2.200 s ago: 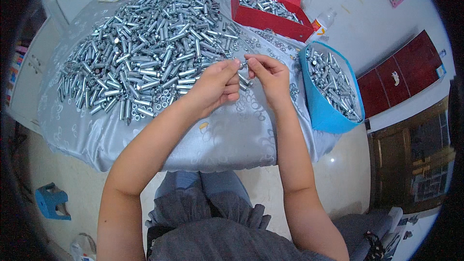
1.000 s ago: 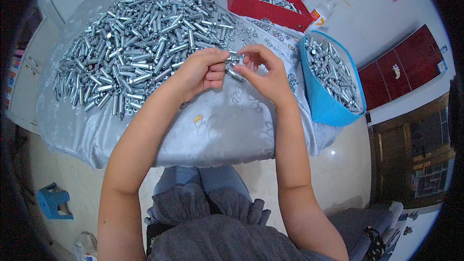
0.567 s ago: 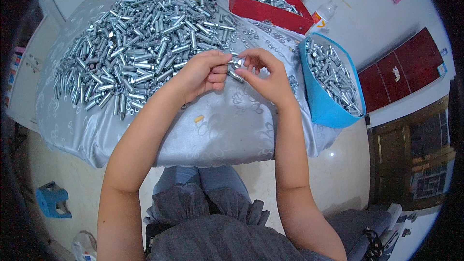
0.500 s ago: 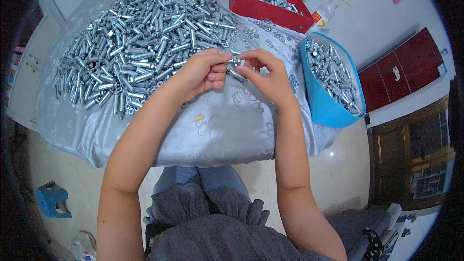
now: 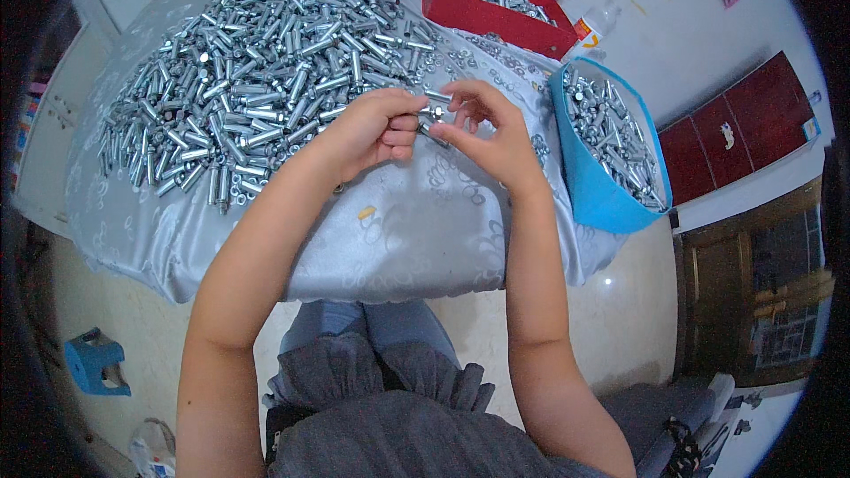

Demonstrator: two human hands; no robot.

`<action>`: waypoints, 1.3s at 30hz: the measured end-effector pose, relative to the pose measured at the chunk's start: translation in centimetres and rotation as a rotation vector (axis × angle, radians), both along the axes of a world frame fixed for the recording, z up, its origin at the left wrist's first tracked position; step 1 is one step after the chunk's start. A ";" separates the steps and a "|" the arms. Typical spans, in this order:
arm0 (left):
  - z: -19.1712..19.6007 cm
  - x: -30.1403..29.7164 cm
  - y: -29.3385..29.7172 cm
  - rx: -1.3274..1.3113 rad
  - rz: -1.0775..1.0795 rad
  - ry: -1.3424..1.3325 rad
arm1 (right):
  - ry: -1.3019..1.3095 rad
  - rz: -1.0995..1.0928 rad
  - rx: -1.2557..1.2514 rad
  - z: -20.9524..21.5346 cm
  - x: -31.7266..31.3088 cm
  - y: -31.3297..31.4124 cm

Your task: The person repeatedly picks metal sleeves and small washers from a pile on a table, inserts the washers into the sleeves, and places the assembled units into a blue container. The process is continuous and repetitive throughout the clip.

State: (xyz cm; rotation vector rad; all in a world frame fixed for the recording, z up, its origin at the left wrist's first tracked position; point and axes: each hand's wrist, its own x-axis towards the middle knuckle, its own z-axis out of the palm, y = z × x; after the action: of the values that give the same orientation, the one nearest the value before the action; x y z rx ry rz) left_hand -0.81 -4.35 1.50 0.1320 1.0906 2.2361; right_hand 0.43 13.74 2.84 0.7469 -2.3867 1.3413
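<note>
My left hand [image 5: 372, 128] and my right hand [image 5: 485, 128] meet over the silver tablecloth [image 5: 390, 230], both gripping one short metal bolt [image 5: 434, 113] between the fingertips. Just behind the hands lies a big heap of silver metal bolts [image 5: 257, 71] spread across the left half of the table. The part of the bolt inside my fingers is hidden.
A blue container [image 5: 602, 150] full of bolts stands at the right table edge. A red box [image 5: 496, 0] with more bolts sits at the back. Small loose nuts [image 5: 496, 57] lie near it. A tiny yellow scrap [image 5: 366, 212] lies on the cloth. A blue stool [image 5: 93, 363] stands on the floor.
The hands have stayed together over the cloth, lifted slightly off it toward me, with fingers shifting on the bolt. The heap and containers have not moved.
</note>
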 end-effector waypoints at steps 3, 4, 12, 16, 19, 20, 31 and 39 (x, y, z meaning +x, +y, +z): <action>0.0 -0.1 0.0 -0.018 -0.010 0.000 | -0.034 0.029 0.083 -0.5 -0.5 0.5; 0.1 0.0 0.0 -0.024 -0.011 0.002 | -0.081 0.005 0.130 -0.6 -0.6 1.0; 0.3 0.2 0.4 -0.063 -0.018 -0.019 | -0.131 0.008 0.039 -0.3 -0.4 0.5; 0.1 0.1 0.4 -0.054 0.005 -0.009 | -0.055 0.067 -0.016 -0.8 -0.6 -0.1; 0.2 0.3 0.4 -0.075 0.016 -0.007 | -0.051 0.103 -0.037 -1.2 -0.8 -0.2; 0.2 0.3 0.3 -0.070 0.014 -0.005 | -0.070 0.099 -0.027 -1.2 -0.8 -0.3; -0.5 1.1 2.1 -0.075 0.201 0.353 | -0.099 0.021 -0.032 -0.4 0.0 -0.9; 1.6 1.6 0.7 -0.429 -0.109 0.481 | -0.082 0.010 -0.200 -0.6 -0.6 0.3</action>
State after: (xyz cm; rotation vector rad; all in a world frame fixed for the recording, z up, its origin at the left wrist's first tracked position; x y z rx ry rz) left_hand 0.79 -3.68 3.14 0.5503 1.7457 1.8659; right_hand -0.15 13.99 2.20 0.6609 -2.2672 1.6145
